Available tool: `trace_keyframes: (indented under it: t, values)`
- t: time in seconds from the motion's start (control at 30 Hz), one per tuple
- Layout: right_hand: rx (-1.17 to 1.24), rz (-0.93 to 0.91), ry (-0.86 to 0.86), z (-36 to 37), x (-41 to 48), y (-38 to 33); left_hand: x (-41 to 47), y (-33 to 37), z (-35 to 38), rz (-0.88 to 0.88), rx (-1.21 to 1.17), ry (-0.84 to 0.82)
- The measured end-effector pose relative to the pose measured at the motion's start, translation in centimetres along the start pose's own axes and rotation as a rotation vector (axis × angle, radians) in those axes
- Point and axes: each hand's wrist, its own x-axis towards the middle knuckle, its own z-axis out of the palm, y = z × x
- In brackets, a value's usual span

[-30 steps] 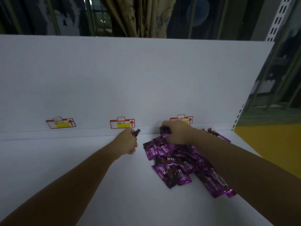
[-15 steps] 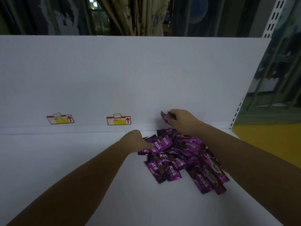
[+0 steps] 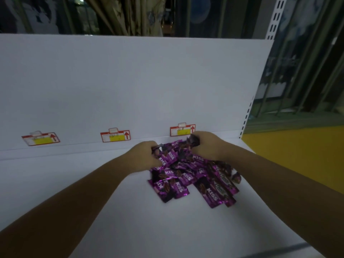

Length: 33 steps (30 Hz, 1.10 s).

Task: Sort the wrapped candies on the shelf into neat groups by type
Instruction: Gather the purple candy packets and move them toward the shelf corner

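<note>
A loose pile of purple wrapped candies (image 3: 193, 181), many marked KISS, lies on the white shelf (image 3: 93, 202) right of centre. A few longer purple bars with a different label (image 3: 223, 185) lie at the pile's right side. My left hand (image 3: 143, 157) sits at the pile's left edge, fingers curled round a purple candy (image 3: 158, 148). My right hand (image 3: 206, 144) is at the pile's far edge and pinches a dark purple candy (image 3: 193, 140) just above the heap.
Three red and yellow price tags (image 3: 115, 136) hang along the white back panel (image 3: 130, 81). The shelf's right edge (image 3: 247, 146) borders a yellow floor. A perforated upright (image 3: 273, 17) stands at the far right.
My left hand moved right from the bare shelf into the pile's left edge. My right hand lowered from the back panel toward the heap, still pinching a candy.
</note>
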Motion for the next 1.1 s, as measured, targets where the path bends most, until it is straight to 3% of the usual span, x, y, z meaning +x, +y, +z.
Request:
trace_keyframes:
  t: [0.2, 0.53, 0.7, 0.8, 1.0, 1.1]
  values:
    - [-0.440, 0.029, -0.110, 1.5, -0.2, 0.6, -0.5, 1.3, 1.5, 0.117, 0.393, -0.164]
    - [-0.002, 0.044, 0.174, -1.1, -0.8, -0.1, -0.8, 1.7, 1.8, 0.125, 0.393, -0.213]
    - [0.290, 0.099, 0.154, -2.4, -0.4, 0.3, -1.3, 1.7, 0.9, 0.027, 0.319, -0.293]
    - [0.283, 0.069, 0.097, -1.4, 0.2, 0.2, -1.7, 1.5, 0.0, -0.049, 0.238, -0.281]
    - [0.168, -0.006, 0.030, 1.7, 1.7, -1.0, -3.5, -0.2, -1.7, -0.211, 0.096, -0.089]
    - [0.088, -0.115, -0.029, 3.8, 2.2, -2.4, -5.5, -1.5, -2.1, -0.242, 0.262, -0.016]
